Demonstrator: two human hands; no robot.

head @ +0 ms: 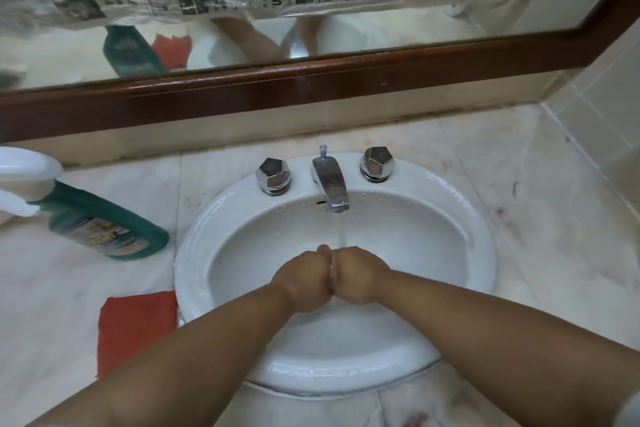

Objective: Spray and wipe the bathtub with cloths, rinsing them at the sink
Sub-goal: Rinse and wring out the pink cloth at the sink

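At my far left the green spray bottle (104, 229) sits on the marble counter (554, 218), its white trigger head toward the edge of my view. Right of it a red cloth (136, 326) lies flat on the counter, up against the rim of the sink (194, 253). Over the basin, the left hand (301, 279) and right hand (360, 276) press side by side under the thin stream from the tap (330, 184), knuckles bent downward. A pink sliver shows between them; I cannot tell whether they grip anything.
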